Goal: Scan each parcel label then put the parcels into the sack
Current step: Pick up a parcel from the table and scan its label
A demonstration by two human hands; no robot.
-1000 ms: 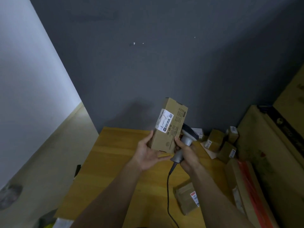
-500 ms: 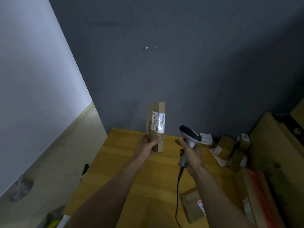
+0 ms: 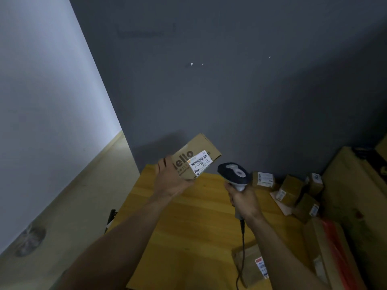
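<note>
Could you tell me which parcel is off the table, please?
The hello-printed box held up in the left hand; the other parcels lie on the wooden table.

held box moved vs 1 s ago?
Yes: the box in the left hand turned from upright to tilted, drifting toward the far-left corner of the table.

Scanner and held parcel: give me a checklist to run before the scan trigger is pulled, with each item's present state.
1. Parcel held off the table in the left hand: ok.
2. Label turned toward the camera, barcode not covered by fingers: ok.
3. Scanner gripped by its handle in the right hand: ok.
4. Scanner head aimed at the label: cannot tell; its window faces away from the camera.
5. Cable hangs down from the handle, no snag visible: ok.
6. Sack within reach for the drop: cannot tell; it is not in view.
</note>
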